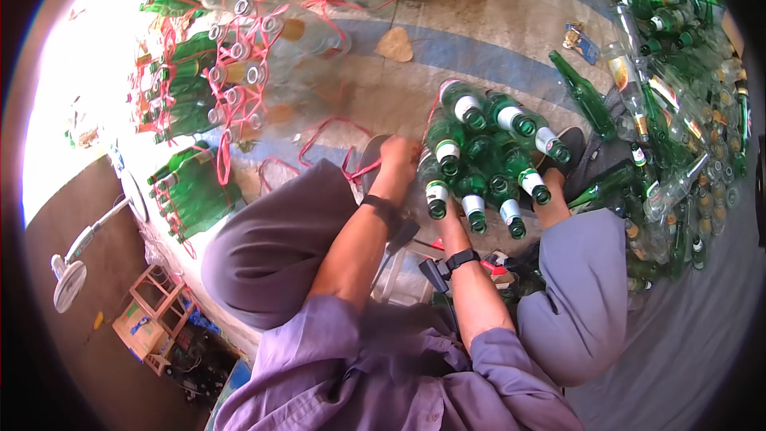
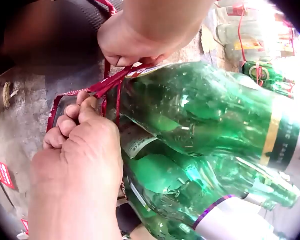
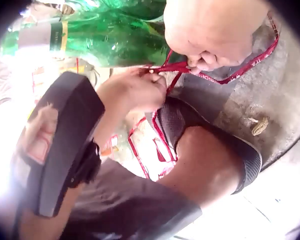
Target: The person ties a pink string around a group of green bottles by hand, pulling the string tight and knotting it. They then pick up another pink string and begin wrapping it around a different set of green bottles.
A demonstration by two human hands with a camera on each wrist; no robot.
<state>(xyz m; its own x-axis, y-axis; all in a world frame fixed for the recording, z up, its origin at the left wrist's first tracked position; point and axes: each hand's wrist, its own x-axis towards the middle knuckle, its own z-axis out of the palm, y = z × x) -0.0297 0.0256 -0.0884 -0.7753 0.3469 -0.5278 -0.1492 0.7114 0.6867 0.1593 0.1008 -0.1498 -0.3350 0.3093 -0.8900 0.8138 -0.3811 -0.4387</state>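
Several green glass bottles (image 1: 483,152) are bunched together between the person's feet, their necks toward the person in the head view. A red printed strap (image 2: 110,85) runs along the bunch at its base end. My left hand (image 2: 135,42), beside a dark shoe (image 3: 182,117), pinches this strap close against a bottle. My right hand (image 2: 77,145) grips the strap with curled fingers a short way off, and a loop of it hangs past the fingers. In the head view the bottles hide the right hand, while the left hand (image 1: 401,158) shows at their left side.
Bundles of clear bottles (image 1: 279,72) and green bottles (image 1: 195,191) tied with red strap stand on the left. A heap of loose bottles (image 1: 678,136) lies on the right. Farther off are a fan (image 1: 70,283) and a wooden stool (image 1: 155,299).
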